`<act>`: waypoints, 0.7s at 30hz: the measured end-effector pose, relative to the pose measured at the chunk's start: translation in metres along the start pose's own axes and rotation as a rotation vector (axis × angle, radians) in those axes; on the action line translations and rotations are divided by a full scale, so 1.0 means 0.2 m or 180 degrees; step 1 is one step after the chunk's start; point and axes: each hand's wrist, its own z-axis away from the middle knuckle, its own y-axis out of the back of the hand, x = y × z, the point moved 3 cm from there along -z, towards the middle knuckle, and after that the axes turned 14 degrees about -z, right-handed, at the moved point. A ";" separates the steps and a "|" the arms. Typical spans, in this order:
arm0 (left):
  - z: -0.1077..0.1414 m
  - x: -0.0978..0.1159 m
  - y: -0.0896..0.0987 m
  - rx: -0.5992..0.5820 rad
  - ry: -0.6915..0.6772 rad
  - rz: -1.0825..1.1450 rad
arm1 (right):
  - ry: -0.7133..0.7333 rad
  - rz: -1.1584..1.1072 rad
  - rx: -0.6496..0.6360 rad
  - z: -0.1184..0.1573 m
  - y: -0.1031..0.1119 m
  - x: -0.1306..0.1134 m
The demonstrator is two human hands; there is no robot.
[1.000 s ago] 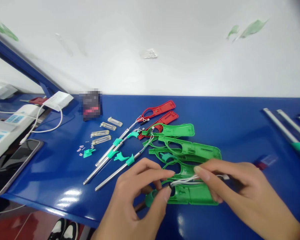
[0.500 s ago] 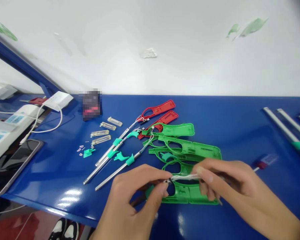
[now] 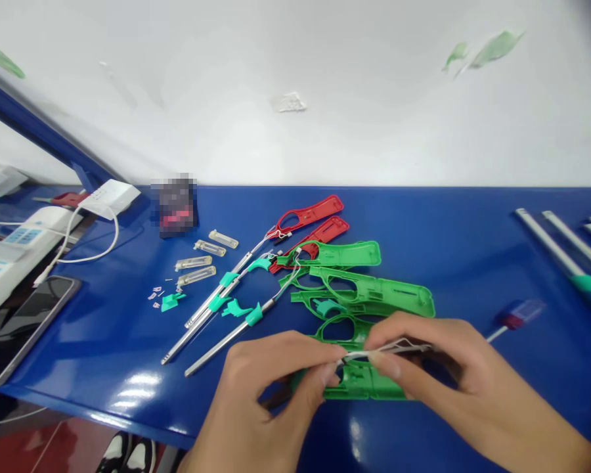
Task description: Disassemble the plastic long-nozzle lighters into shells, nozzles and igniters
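Observation:
My left hand (image 3: 270, 387) pinches a small dark part at the end of thin white wires (image 3: 398, 348). Close to its right, my right hand (image 3: 438, 374) has the same wires between thumb and forefinger, and their loops show past the fingertips. Both hands are over the lowest green plastic shell (image 3: 364, 381), partly hiding it. More green shells (image 3: 384, 292) lie just beyond. Red shells (image 3: 320, 211) are behind them. To the left, metal rods (image 3: 226, 338) with teal clips and wires rest on the table.
Clear plastic pieces (image 3: 197, 274), a teal bit (image 3: 171, 301) and a dark packet (image 3: 177, 207) lie left on the blue table (image 3: 103, 328). A phone (image 3: 34, 322) and power strip (image 3: 29, 243) are far left. A screwdriver (image 3: 522, 314) and tubes (image 3: 551, 243) lie right.
My right thumb and forefinger have shifted left along the wires, nearer my left fingertips. More of the wire loops now shows above my right hand. The view has moved slightly.

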 end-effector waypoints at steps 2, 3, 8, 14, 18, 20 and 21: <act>0.00 -0.01 0.00 0.0006 0.0033 0.0015 | -0.0039 -0.0094 -0.0137 0.00 0.00 0.00; 0.00 0.00 0.00 -0.0004 0.0029 0.0037 | -0.0054 -0.0145 -0.0167 0.00 0.00 0.00; -0.02 0.03 -0.01 -0.0235 -0.0111 0.0355 | -0.0087 -0.0333 -0.0190 0.00 0.01 0.01; 0.00 0.02 0.00 -0.0253 0.0020 0.0158 | -0.0074 -0.0285 -0.0166 -0.01 0.01 0.01; 0.02 0.00 0.00 -0.0125 0.0042 -0.0206 | -0.0034 -0.0202 -0.0173 -0.01 0.01 0.01; 0.01 0.00 0.00 -0.0066 0.0028 -0.0288 | -0.0031 -0.0171 -0.0167 -0.01 0.00 0.00; 0.01 0.00 0.00 -0.0068 0.0058 -0.0287 | -0.0030 -0.0157 -0.0160 -0.01 0.00 0.00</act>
